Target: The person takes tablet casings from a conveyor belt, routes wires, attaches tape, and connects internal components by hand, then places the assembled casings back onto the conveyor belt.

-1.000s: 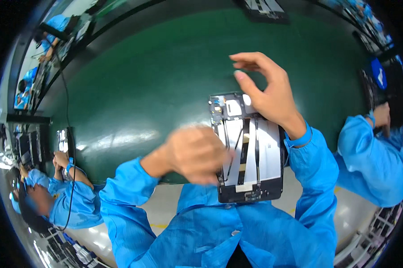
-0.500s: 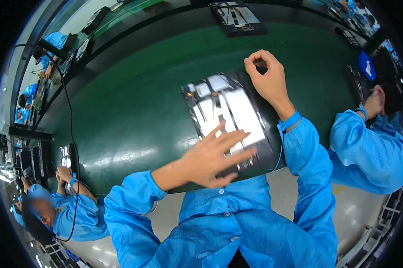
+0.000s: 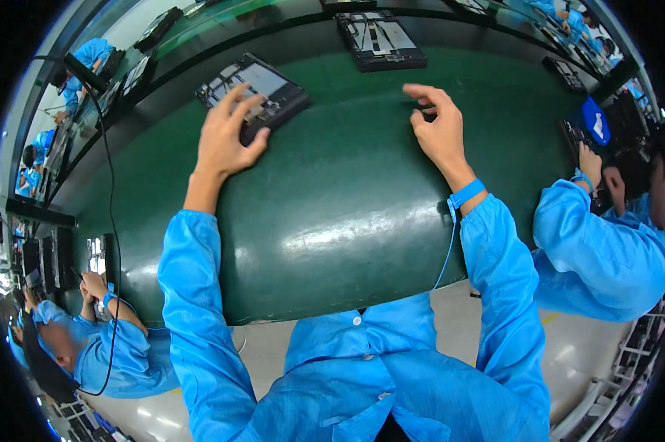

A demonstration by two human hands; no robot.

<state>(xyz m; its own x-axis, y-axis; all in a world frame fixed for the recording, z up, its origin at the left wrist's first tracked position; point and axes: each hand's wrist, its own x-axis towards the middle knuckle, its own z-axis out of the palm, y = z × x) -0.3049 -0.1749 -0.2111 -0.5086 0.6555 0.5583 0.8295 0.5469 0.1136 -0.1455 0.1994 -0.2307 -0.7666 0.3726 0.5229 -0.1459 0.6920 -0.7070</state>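
An opened tablet (image 3: pixel 270 81) with a black frame, grey battery panels and exposed circuit parts lies tilted at the far left of the green table. Over its near left side reaches my left hand (image 3: pixel 226 140), fingers and thumb spread; whether the fingertips touch the tablet I cannot tell. My right hand (image 3: pixel 443 132) hovers over the table to the right, thumb and forefinger apart and the other fingers curled. Nothing shows in it. A blue wrist strap (image 3: pixel 467 194) with a thin cord is around my right wrist.
Another opened tablet (image 3: pixel 380 40) lies on the dark strip along the far edge. To the right, a co-worker's sleeve (image 3: pixel 586 236) and hands are beside a device and a blue holder (image 3: pixel 595 121). A black cable (image 3: pixel 112 199) hangs at the left, near another seated co-worker (image 3: pixel 122 353).
The tablet has gone from in front of me to the far left, and my left hand has moved there too. My right thumb and forefinger, pinched before, have come apart.
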